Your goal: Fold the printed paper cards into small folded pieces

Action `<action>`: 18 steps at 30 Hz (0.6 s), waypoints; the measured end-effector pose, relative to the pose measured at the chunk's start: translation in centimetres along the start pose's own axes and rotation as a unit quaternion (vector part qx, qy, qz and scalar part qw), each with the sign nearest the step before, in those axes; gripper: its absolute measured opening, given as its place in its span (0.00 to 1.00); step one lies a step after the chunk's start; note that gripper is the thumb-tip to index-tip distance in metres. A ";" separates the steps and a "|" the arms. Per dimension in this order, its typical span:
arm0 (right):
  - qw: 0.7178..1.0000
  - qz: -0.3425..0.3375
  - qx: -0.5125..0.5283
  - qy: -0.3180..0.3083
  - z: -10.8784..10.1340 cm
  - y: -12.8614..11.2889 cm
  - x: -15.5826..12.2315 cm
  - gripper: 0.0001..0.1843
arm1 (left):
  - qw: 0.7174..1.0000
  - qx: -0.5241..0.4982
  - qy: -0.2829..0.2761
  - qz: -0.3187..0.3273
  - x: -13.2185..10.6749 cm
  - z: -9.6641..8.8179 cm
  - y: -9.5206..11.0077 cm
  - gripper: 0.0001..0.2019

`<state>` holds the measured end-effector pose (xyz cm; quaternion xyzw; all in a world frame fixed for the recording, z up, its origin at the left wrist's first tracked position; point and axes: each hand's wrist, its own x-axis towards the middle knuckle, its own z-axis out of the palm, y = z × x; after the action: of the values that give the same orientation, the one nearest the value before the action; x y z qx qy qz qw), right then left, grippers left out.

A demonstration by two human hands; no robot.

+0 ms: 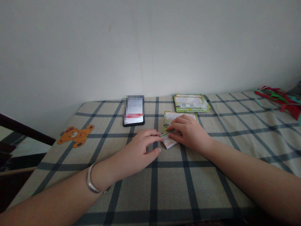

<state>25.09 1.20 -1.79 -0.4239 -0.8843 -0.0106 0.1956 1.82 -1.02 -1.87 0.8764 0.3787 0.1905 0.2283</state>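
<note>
Under right hand (191,134), seemingly folded paper (169,142)

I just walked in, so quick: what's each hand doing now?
Left hand: open, at the edge of the folded paper.
Right hand: on the same paper; can't tell whether it grips.

Lt: dim, diffuse | shdws: soft | phone scrn (134,110): bright, partly pixelated | top corners: darker
</note>
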 end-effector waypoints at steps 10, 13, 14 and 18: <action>1.000 -0.009 0.007 -0.015 -0.1 0.0 0.0 0.07 | 0.995 -0.085 0.045 -0.013 0.3 0.0 0.0 0.13; 0.999 -0.003 0.028 -0.016 -0.2 0.0 0.0 0.06 | 0.994 -0.093 0.047 -0.017 0.3 0.0 0.1 0.13; 0.999 0.001 0.036 -0.015 -0.2 0.0 0.0 0.05 | 0.994 -0.093 0.049 -0.019 0.3 -0.1 0.1 0.13; 0.997 0.011 0.070 -0.007 -0.1 0.2 0.0 0.05 | 0.994 -0.088 0.047 -0.033 0.4 -0.4 0.4 0.13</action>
<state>25.25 1.28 -1.68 -0.4190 -0.8795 0.0560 0.2184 2.11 -0.83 -1.28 0.8299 0.3997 0.2562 0.2930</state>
